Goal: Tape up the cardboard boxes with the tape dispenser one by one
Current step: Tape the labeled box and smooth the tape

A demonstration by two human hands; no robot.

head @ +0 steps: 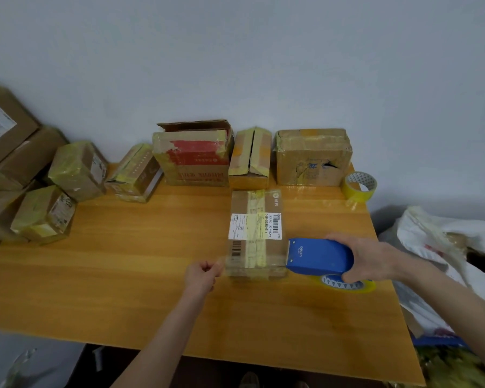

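- Labelled cardboard box [256, 233] lies flat mid-counter [123, 275], its long side running 12 to 6.
- A clear tape strip [252, 266] crosses its near end. It is blurred, and seems pulled taut to bind that end.
- Left hand [202, 275], at the box's 8 o'clock: fingers curled, pinching the strip's free end as an anchor.
- Right hand [367, 259], at 4 o'clock: wrapped round the blue tape dispenser [318, 256], whose nose is against the box's edge, probably to press down or cut.
- Open-flapped box [192, 158] waits in the row at 12, spare tape roll [360, 186] at 2, taped pile [39, 191] at 9.
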